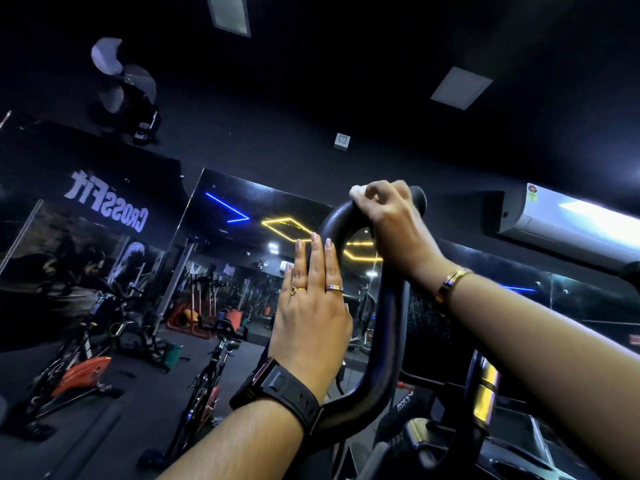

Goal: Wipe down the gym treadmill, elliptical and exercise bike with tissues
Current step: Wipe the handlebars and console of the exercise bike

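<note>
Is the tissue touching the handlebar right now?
Touching. The head view shows the right hand pressing the white tissue onto the top curve of the black handlebar.

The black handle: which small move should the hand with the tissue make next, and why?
Probably slide the right hand with the tissue down along the handle. The tissue sits only at the top bend, the long bar below it is uncovered, and the left hand lies flat beside the bar.

Black watch [280,393], rings [334,288], seemingly gold bangle [450,284]
</note>
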